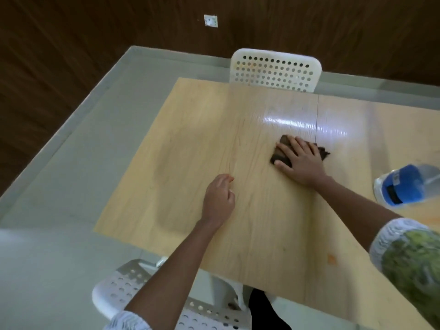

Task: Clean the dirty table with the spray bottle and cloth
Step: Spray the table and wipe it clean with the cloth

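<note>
A light wooden table [190,144] fills the middle of the view. On it lies a dark brown cloth [282,152], and my right hand [301,160] presses flat on it with straight, spread fingers. My left hand [219,198] rests on the tabletop nearer to me, fingers loosely curled and holding nothing. The spray bottle [404,184], clear with a blue head, stands at the right edge of the view, apart from both hands. An orange stain [331,259] marks the table near its front edge.
A white perforated chair [273,70] stands at the table's far side. Another white perforated chair [123,282] is below the front left corner. Grey floor [83,151] lies to the left, with a dark wood wall behind.
</note>
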